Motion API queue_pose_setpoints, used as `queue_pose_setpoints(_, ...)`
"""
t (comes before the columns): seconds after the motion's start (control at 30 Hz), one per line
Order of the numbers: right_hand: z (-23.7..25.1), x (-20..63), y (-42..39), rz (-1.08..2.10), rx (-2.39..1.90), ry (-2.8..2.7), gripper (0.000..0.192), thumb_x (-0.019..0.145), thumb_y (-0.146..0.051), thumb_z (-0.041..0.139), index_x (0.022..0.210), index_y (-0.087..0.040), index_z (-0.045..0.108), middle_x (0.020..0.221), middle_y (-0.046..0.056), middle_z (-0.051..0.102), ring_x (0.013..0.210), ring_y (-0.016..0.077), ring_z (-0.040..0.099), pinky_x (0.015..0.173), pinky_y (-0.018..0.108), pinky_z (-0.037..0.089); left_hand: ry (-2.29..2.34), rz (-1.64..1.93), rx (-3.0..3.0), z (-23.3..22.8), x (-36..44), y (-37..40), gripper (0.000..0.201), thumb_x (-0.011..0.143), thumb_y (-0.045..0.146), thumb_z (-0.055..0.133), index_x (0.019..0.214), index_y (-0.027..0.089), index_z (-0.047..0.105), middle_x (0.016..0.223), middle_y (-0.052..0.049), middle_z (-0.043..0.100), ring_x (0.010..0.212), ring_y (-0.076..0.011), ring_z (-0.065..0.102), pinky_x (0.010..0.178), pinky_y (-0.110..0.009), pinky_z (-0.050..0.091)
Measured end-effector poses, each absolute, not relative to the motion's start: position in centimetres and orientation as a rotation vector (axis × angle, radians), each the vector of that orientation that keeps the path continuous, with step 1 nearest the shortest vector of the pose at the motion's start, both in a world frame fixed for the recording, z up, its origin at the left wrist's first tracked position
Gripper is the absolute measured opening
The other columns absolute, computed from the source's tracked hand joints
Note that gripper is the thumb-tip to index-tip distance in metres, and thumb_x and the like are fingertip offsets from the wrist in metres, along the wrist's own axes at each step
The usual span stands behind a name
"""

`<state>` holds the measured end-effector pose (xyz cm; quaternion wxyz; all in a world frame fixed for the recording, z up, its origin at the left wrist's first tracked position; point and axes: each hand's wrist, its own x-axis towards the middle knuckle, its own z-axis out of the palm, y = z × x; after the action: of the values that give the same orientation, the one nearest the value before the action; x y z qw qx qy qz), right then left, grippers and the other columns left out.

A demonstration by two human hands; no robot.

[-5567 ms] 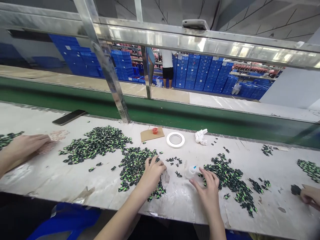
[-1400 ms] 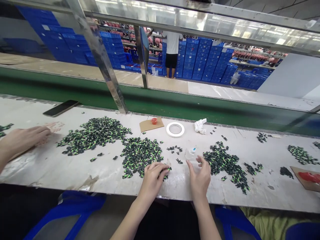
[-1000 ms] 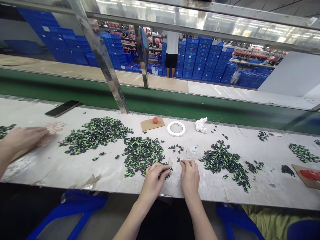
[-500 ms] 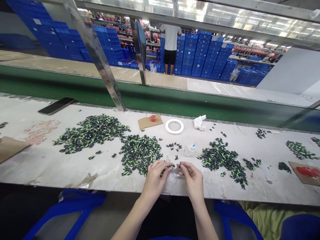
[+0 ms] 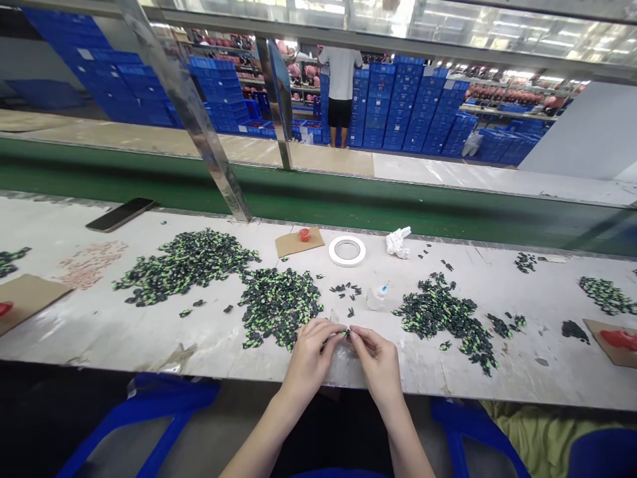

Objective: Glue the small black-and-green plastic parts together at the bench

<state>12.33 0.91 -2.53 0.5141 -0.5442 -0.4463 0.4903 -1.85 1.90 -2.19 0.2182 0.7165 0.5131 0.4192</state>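
So here's my bench: both hands are pulled in together at the near edge of the worktable [image 5: 99, 332], fingertips nearly touching each other. My left hand [image 5: 311, 355] is curled up with thumb and forefinger pinched down on one tiny black-and-green part [image 5: 345, 332], and my right hand [image 5: 377, 355] is doing the same pinch from the other side, so the little piece sits right between the two sets of fingertips, just above the table. It's honestly too small to tell which hand really has the grip on it or how it's turned. Using the roll of white tape [image 5: 347, 251] as the landmark: my hands are straight toward me from it, well apart. The middle pile of parts [image 5: 279, 307] is toward me and left of the tape, and its near edge is just beside my left knuckles. A bigger pile [image 5: 185, 264] is further left of the tape, and another pile [image 5: 445, 317] lies toward me and right of it. The small glue bottle [image 5: 377, 297] sits between the tape and my right hand. Left of the tape, just beside it, there's a cardboard scrap [image 5: 293, 243] with a red cap [image 5: 304, 234] on it, and a crumpled white wipe [image 5: 398, 242] is just right of the tape.
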Motion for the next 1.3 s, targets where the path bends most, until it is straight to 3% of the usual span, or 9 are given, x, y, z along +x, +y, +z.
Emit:
queue_pose_setpoints(0.4, -0.8, 13.7, 0.6, 1.107, -1.127, -1.229, 0.010, 0.078, -0.027, 0.069, 0.080, -0.023, 0.077, 0.081, 0.005, 0.075, 0.078, 0.0200, 0.071, 0.070, 0.030, 0.058, 1.183, 1.200, 1.957, -0.1, -2.0, 1.9, 0.014, 0.088, 0.017, 0.056, 0.090, 0.021, 0.069, 0.084, -0.005, 0.073, 0.084, -0.0197, 0.063, 0.077, -0.033, 0.051)
queue_pose_setpoints(0.7, 0.4, 14.2, 0.2, 0.740, -1.026, -1.491, 0.017, 0.081, -0.012, 0.064, 0.087, -0.023, 0.075, 0.081, 0.005, 0.074, 0.074, 0.0173, 0.070, 0.067, 0.027, 0.058, 1.158, 1.231, 1.859, 1.4, -1.5, 1.3, 0.012, 0.084, 0.017, 0.060, 0.089, 0.020, 0.070, 0.084, -0.006, 0.073, 0.086, -0.0200, 0.063, 0.078, -0.033, 0.052)
queue_pose_setpoints(0.97, 1.0, 14.2, -0.1, 0.654, -1.008, -1.580, 0.014, 0.081, -0.011, 0.063, 0.085, -0.022, 0.072, 0.080, 0.004, 0.072, 0.072, 0.0157, 0.069, 0.068, 0.027, 0.059, 1.170, 1.197, 1.776, 1.8, -1.8, 1.0, 0.009, 0.081, 0.018, 0.063, 0.084, 0.021, 0.071, 0.082, -0.005, 0.072, 0.084, -0.0200, 0.062, 0.078, -0.033, 0.051)
queue_pose_setpoints(1.17, 0.2, 13.9, -0.3, 0.693, -1.070, -1.493, 0.023, 0.078, -0.014, 0.065, 0.100, -0.020, 0.067, 0.078, 0.003, 0.072, 0.067, 0.0152, 0.068, 0.066, 0.027, 0.059, 1.236, 1.188, 1.805, 2.1, -1.6, 0.5, 0.009, 0.081, 0.020, 0.063, 0.084, 0.021, 0.071, 0.082, -0.005, 0.073, 0.084, -0.0208, 0.063, 0.077, -0.034, 0.051)
queue_pose_setpoints(1.3, -0.3, 13.4, -0.4, 0.727, -1.119, -1.458, 0.015, 0.078, -0.016, 0.065, 0.092, -0.020, 0.066, 0.073, 0.002, 0.067, 0.066, 0.0149, 0.065, 0.064, 0.027, 0.056, 1.307, 1.223, 1.856, 2.0, -1.1, 0.1, 0.010, 0.083, 0.021, 0.061, 0.084, 0.022, 0.070, 0.082, -0.005, 0.073, 0.084, -0.0217, 0.063, 0.076, -0.036, 0.049)
